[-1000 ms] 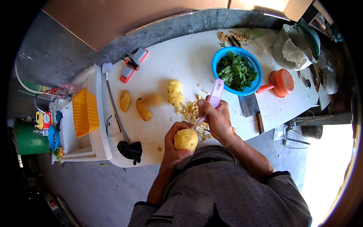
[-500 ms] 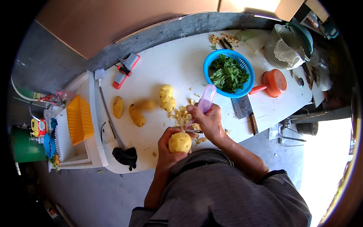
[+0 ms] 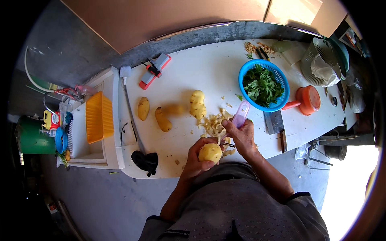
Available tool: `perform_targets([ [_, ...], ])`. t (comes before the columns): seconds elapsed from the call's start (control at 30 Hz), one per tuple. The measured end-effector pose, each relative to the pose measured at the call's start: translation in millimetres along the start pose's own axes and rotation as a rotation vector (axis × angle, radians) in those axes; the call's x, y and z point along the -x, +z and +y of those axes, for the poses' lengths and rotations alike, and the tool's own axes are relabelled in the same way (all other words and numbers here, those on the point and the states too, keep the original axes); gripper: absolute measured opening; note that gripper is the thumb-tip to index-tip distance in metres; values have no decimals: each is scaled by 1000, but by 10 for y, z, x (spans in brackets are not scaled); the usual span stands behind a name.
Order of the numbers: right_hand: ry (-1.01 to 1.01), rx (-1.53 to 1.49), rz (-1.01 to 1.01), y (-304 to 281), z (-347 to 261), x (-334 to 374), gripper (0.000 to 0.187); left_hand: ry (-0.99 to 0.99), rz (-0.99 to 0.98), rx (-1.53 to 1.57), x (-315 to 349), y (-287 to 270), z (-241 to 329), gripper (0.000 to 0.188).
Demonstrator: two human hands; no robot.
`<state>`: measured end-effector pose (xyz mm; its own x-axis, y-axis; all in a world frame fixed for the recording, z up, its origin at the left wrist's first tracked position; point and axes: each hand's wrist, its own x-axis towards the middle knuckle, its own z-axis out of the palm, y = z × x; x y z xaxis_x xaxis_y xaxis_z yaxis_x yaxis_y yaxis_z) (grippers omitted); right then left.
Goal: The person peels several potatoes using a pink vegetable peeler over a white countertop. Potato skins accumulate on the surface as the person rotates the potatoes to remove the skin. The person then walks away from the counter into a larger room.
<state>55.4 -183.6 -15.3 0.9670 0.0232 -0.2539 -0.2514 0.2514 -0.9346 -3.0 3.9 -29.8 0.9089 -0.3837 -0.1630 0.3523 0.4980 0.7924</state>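
Cupped in my left hand (image 3: 197, 156) is a peeled yellow potato (image 3: 210, 154), held near the table's front edge. My right hand (image 3: 242, 136) grips a vegetable peeler (image 3: 241, 115) by its pale purple handle, with the blade end close to that potato's far side. A heap of potato peelings (image 3: 214, 125) lies on the table just beyond my hands. Left of the heap stands another peeled, knobbly potato (image 3: 197, 105). Farther left are unpeeled potatoes, one oval (image 3: 143, 108) and one curved (image 3: 163, 119).
A blue basket of leafy greens (image 3: 263, 86) sits right of centre, with a cleaver (image 3: 275, 124) beside it and a red-orange pot (image 3: 309, 100) farther right. On the left are a long-handled brush (image 3: 132, 106), a black cloth (image 3: 145, 162) and a sink with a yellow basket (image 3: 99, 118).
The view has shifted, so the table's things sit farther right in the picture. Both hands keep their holds on the potato and the peeler, in nearly the same pose.
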Motion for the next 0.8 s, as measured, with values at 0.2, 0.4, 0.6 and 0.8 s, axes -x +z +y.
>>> perform_targets([
  [0.2, 29, 130, -131, -39, 49, 57, 29, 55, 73, 85, 21, -146, -66, 62],
  [0.4, 25, 28, -147, -65, 50, 63, 25, 120, 154, 76, 20, -109, -110, 63],
  [0.6, 68, 69, -140, -136, 68, 25, 21, 130, 223, 57, 36, -130, -128, 67],
  [0.8, 44, -118, -129, 35, -152, 114, 16, 35, 163, -17, 79, -119, -67, 61],
])
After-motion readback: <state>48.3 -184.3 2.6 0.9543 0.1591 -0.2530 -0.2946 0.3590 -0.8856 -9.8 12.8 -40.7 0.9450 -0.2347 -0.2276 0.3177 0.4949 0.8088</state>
